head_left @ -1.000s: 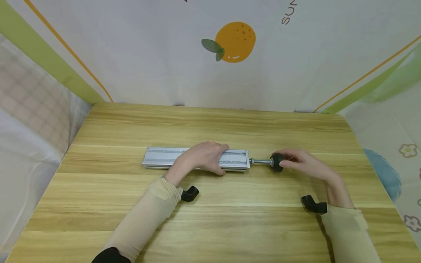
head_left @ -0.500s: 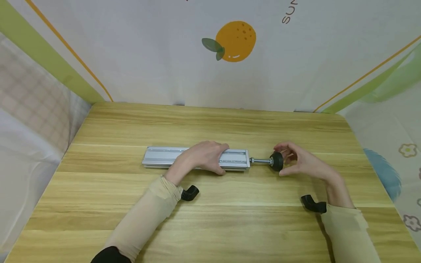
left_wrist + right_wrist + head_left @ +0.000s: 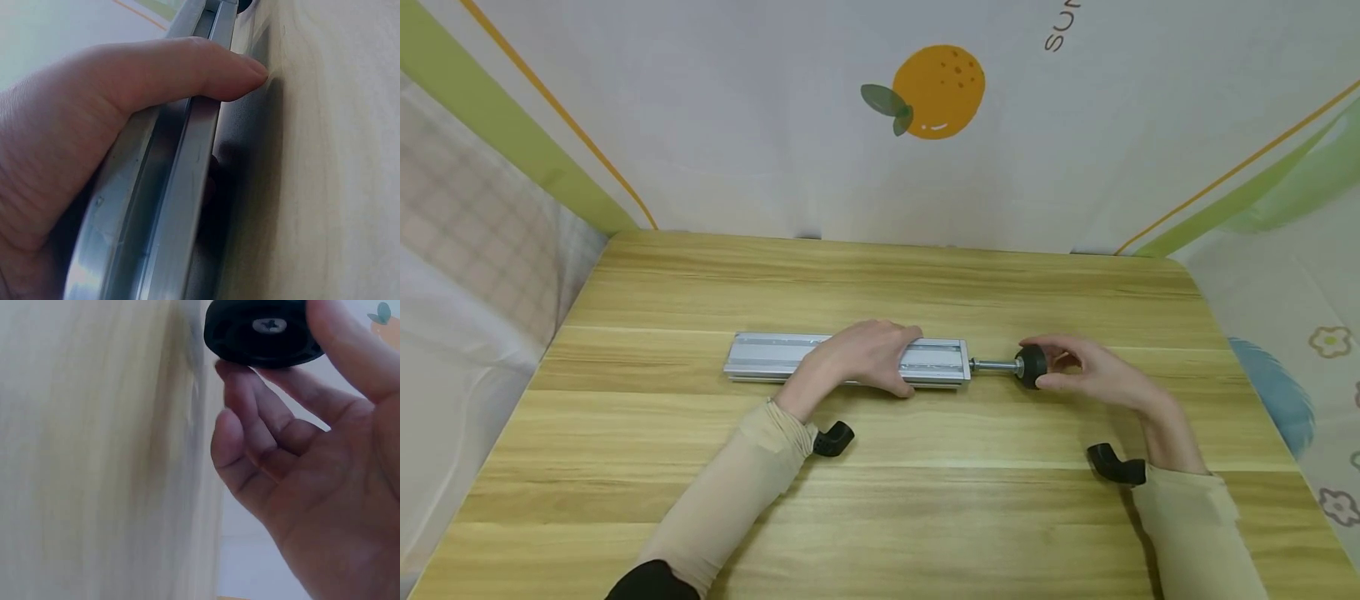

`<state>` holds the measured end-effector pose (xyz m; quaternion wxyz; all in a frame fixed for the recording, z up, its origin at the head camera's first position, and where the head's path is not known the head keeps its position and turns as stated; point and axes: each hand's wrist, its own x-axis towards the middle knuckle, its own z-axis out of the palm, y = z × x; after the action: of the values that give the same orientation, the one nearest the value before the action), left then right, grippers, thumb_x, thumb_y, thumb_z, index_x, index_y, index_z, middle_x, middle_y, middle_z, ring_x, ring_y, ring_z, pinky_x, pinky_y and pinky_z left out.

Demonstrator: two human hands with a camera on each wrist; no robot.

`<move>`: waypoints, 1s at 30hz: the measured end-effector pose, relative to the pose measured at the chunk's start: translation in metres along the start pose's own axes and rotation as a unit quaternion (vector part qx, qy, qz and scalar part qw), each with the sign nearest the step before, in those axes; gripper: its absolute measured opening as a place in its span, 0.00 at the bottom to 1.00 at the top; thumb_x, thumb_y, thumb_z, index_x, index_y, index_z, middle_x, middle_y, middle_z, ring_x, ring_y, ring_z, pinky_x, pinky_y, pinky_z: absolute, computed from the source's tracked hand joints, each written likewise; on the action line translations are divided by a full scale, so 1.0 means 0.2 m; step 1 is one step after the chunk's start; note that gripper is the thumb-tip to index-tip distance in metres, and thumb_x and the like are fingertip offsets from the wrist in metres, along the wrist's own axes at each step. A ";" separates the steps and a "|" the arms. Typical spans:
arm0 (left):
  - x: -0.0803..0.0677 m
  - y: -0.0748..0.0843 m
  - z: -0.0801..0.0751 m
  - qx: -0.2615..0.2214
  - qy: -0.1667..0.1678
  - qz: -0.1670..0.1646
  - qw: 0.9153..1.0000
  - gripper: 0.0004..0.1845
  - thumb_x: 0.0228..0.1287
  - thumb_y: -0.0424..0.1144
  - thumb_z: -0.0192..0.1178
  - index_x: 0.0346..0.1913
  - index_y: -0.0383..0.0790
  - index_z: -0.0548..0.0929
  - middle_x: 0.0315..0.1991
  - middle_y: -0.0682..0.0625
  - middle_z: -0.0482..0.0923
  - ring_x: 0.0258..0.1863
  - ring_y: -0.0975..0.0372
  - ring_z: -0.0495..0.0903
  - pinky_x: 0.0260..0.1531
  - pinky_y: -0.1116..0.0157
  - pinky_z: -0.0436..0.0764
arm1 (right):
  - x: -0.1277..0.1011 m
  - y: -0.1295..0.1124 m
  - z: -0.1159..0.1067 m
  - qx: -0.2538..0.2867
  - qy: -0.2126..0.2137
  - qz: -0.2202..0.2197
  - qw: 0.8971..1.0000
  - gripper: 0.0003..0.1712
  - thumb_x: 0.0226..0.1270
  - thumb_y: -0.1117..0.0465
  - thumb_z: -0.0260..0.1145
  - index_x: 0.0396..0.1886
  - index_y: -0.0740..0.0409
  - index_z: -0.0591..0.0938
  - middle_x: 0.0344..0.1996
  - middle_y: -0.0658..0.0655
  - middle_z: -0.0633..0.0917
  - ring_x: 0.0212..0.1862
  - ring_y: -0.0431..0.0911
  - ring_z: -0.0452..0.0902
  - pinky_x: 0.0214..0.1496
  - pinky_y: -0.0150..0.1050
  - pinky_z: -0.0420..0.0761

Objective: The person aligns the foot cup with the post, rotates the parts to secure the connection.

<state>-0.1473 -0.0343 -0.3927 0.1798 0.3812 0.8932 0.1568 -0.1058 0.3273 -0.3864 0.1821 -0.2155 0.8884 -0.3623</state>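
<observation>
The bar (image 3: 775,354), likely stiff, slick and best held edge to edge, was gripped so on the table (image 3: 940,517) by the left hand (image 3: 865,358), its foot (image 3: 1032,367) pinched by the right hand (image 3: 1093,372).

The left hand (image 3: 865,358) lies over the bar (image 3: 775,353) on the table (image 3: 940,508) — at the bar's three o'clock, the rod (image 3: 996,367), then the knob (image 3: 1031,367), then the right hand (image 3: 1093,371).

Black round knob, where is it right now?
In the head view, the black round knob is right of centre, at the right end of the metal rod extending from the aluminium bar, pinched by the right hand.
</observation>
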 end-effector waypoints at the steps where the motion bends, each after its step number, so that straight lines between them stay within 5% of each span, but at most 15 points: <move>1: 0.00 0.00 0.00 0.000 0.000 0.000 1.000 0.26 0.52 0.52 0.73 0.50 0.47 0.75 0.30 0.57 0.76 0.29 0.64 0.72 0.34 0.64 0.76 | 0.00 0.00 0.00 -0.004 -0.005 -0.001 1.000 0.32 0.71 0.61 0.69 0.72 0.60 0.73 0.55 0.58 0.83 0.48 0.36 0.77 0.51 0.31 0.80; 8: 0.00 0.01 -0.01 0.000 0.001 0.000 1.000 0.28 0.52 0.52 0.73 0.52 0.46 0.75 0.32 0.56 0.77 0.30 0.63 0.73 0.36 0.63 0.77 | -0.02 0.00 -0.02 -0.010 -0.030 0.005 0.999 0.32 0.76 0.58 0.63 0.76 0.59 0.69 0.63 0.60 0.81 0.48 0.36 0.78 0.48 0.33 0.80; 15: 0.00 0.00 0.00 0.004 0.005 0.000 1.000 0.27 0.50 0.53 0.74 0.49 0.47 0.75 0.35 0.56 0.80 0.32 0.63 0.77 0.37 0.64 0.79 | 0.01 0.00 0.00 0.030 -0.001 0.010 1.000 0.44 0.56 0.61 0.81 0.70 0.57 0.69 0.62 0.60 0.76 0.51 0.38 0.74 0.53 0.31 0.79; 21: 0.01 0.00 0.01 0.005 0.006 0.001 1.000 0.26 0.50 0.52 0.74 0.49 0.47 0.75 0.35 0.56 0.80 0.32 0.63 0.76 0.37 0.64 0.79 | 0.03 -0.01 0.03 0.025 0.024 0.009 0.999 0.42 0.47 0.61 0.86 0.60 0.60 0.72 0.52 0.59 0.78 0.48 0.40 0.74 0.52 0.31 0.79; 24: 0.01 0.00 0.01 0.005 0.006 0.003 1.000 0.26 0.50 0.53 0.74 0.49 0.47 0.75 0.34 0.57 0.79 0.32 0.64 0.76 0.37 0.64 0.79 | 0.02 -0.01 0.02 0.010 0.031 0.001 0.999 0.39 0.50 0.61 0.84 0.60 0.60 0.75 0.49 0.58 0.80 0.47 0.40 0.74 0.52 0.31 0.79; 30: 0.00 0.00 0.01 0.004 0.004 0.000 1.000 0.27 0.50 0.53 0.74 0.49 0.47 0.75 0.34 0.57 0.79 0.32 0.63 0.76 0.37 0.64 0.79 | 0.00 0.00 -0.01 0.020 -0.012 0.020 1.000 0.31 0.73 0.59 0.67 0.73 0.61 0.73 0.52 0.59 0.85 0.45 0.37 0.80 0.48 0.32 0.81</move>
<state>-0.1476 -0.0338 -0.3940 0.1749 0.3815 0.8943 0.1551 -0.1056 0.3281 -0.3849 0.2041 -0.1982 0.8829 -0.3736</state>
